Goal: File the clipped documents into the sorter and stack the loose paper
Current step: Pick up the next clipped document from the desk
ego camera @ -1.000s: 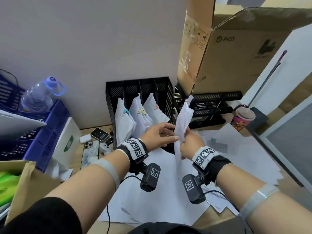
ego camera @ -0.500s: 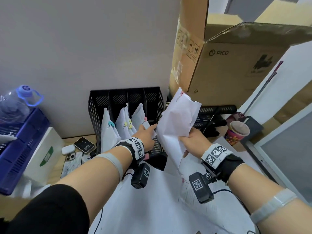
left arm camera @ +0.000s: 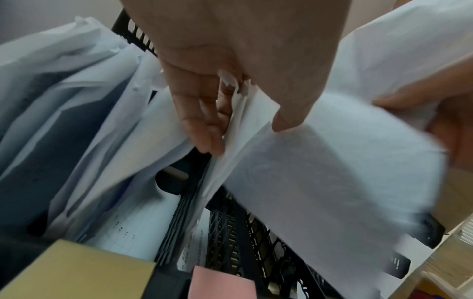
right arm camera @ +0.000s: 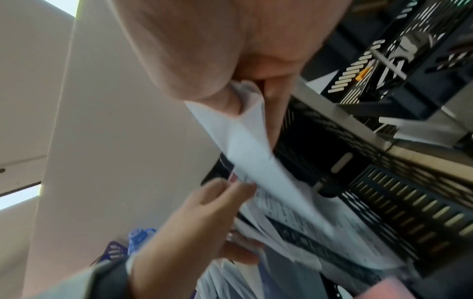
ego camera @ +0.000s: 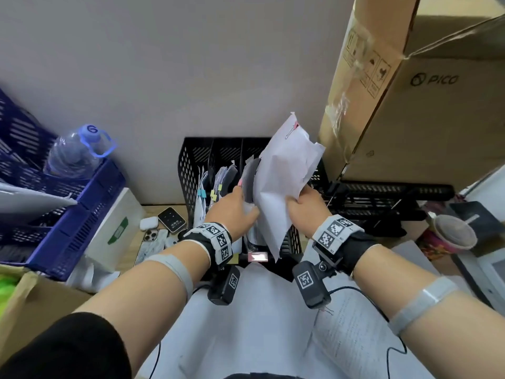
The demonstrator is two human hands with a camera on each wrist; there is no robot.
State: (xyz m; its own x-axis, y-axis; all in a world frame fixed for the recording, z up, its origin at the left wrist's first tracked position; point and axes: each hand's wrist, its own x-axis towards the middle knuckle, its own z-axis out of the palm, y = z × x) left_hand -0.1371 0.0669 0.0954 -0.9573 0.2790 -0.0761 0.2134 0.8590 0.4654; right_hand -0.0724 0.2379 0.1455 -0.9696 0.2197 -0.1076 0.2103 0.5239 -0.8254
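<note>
A clipped document (ego camera: 284, 176), white sheets with a pink clip (ego camera: 293, 128) at its top corner, is held tilted over the right end of the black mesh sorter (ego camera: 188, 165). My left hand (ego camera: 246, 203) pinches its left edge, thumb on the front sheet (left arm camera: 332, 161), fingers (left arm camera: 204, 125) behind. My right hand (ego camera: 295, 199) grips the right edge between thumb and fingers (right arm camera: 274, 91). Three clipped documents stand in the sorter's slots, with blue (ego camera: 202, 193), yellow (ego camera: 213, 195) and pink clips. Loose paper (ego camera: 259, 324) covers the desk under my arms.
A big cardboard box (ego camera: 423, 119) sits on a black letter tray (ego camera: 382, 198) right of the sorter. A paper cup (ego camera: 453, 233) stands at the far right. Left are a blue crate (ego camera: 68, 203), a water bottle (ego camera: 73, 154), a white box (ego camera: 114, 225) and phones (ego camera: 172, 220).
Both hands have turned the document from edge-on to broadside and carried it from the sorter's right side to over the sorter's right end. The left hand now pinches its edge.
</note>
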